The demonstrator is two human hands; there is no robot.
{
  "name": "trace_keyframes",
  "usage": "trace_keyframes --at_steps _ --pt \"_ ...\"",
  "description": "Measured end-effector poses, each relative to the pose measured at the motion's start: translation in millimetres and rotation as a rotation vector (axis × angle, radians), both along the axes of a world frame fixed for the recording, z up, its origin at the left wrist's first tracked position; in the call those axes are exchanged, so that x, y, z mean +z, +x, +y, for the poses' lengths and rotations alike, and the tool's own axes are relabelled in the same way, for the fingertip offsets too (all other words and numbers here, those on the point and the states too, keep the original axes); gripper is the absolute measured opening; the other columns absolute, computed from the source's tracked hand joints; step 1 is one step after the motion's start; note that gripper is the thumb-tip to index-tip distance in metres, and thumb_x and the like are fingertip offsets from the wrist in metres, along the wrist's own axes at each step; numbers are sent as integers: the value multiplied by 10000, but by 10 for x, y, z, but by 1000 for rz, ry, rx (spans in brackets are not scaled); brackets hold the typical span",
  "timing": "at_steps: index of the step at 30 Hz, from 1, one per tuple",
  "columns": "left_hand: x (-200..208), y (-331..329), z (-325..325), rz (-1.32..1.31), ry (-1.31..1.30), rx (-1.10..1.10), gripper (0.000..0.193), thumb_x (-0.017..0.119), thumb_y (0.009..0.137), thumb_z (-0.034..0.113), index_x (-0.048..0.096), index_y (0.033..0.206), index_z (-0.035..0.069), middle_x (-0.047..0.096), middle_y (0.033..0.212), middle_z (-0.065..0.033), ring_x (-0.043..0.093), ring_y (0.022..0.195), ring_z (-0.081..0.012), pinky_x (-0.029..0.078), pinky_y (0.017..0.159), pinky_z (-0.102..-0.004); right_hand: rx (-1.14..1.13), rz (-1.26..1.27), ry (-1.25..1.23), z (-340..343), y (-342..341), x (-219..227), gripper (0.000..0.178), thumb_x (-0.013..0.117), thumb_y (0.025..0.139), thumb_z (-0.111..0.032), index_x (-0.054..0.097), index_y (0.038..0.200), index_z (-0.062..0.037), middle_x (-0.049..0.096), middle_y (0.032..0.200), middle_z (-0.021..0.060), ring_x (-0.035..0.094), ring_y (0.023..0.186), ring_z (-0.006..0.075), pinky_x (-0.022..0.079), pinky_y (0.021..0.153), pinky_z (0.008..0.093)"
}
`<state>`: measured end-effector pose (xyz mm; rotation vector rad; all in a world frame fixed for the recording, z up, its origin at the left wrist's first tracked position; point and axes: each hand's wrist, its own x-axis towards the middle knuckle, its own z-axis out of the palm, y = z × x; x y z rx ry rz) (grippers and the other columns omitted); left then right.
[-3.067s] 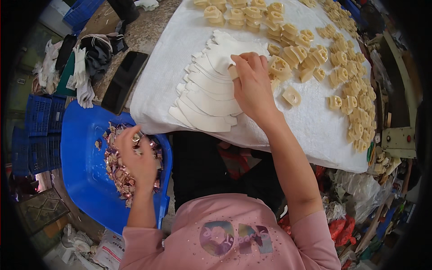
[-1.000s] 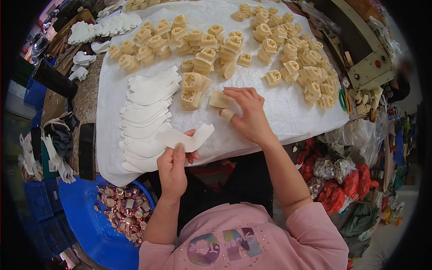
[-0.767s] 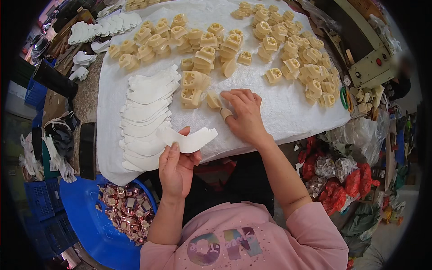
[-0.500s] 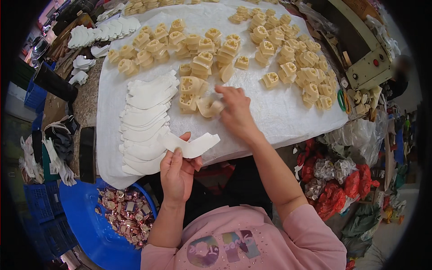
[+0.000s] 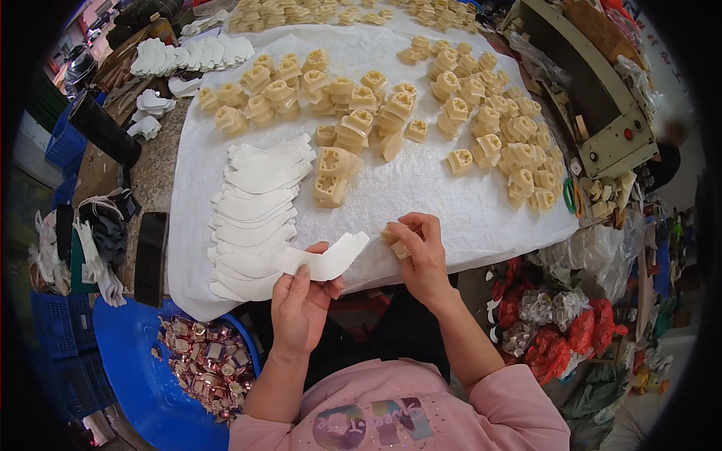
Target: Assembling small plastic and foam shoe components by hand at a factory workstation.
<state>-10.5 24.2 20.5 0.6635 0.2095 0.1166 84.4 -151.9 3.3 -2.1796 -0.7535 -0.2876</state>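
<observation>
Between the thumb and fingers of my left hand (image 5: 304, 297) is a curved white sheet piece (image 5: 331, 259) with notched ends. My right hand (image 5: 425, 259) grips a cream plastic part (image 5: 398, 246), mostly covered by its fingers, just right of the sheet. Left of my hands lies an overlapping stack of similar white pieces (image 5: 252, 218). Beyond them, two cream parts (image 5: 331, 188) stand close together, and more cream parts (image 5: 353, 128) sit in loose clusters over the white cloth (image 5: 421, 180).
A dark phone (image 5: 151, 259) lies at the table's left edge, below a black cylinder (image 5: 104, 135). A blue basin (image 5: 128, 361) holds shiny pink pieces at lower left. Several cream parts (image 5: 519, 158) crowd the right side, near a green-grey machine (image 5: 617, 131).
My right hand has come back toward me from the cream parts, carrying one of them to beside the white sheet. My left hand keeps its hold on the sheet.
</observation>
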Motion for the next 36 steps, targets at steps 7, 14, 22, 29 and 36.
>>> trace_keyframes --at_steps 7,14,22,29,36 --pt "18 23 -74 48 91 11 372 402 960 222 463 1181 -71 569 1000 -115 546 799 -160 453 682 -271 25 64 98 -125 30 -5 490 520 616 158 593 1051 -54 538 959 150 548 802 288 470 706 327" --pt "-22 -6 -141 18 251 45 373 399 962 216 480 1157 -91 567 1085 -141 560 873 -164 459 733 -298 240 315 566 -25 -299 446 356 635 746 64 541 1084 8 604 939 115 589 867 230 475 730 305" --pt "142 -95 -255 -48 247 3 365 371 970 180 467 1169 -110 554 1133 -170 562 1029 -200 463 886 -325 351 -157 517 219 -333 233 442 583 694 133 536 1088 -63 579 1037 139 561 888 301 472 735 368" --pt "195 -120 -266 -46 298 0 395 372 966 202 451 1183 -119 559 1124 -172 575 1012 -201 461 882 -326 364 -212 510 229 -336 212 466 611 672 111 542 1100 -59 587 1017 125 555 865 295 467 724 360" --pt "192 -134 -295 -59 336 8 399 374 962 184 436 1201 -129 542 1152 -188 560 1044 -208 439 914 -334 345 -210 501 207 -325 216 413 630 668 94 565 1052 -46 590 1001 128 550 855 297 474 714 357"
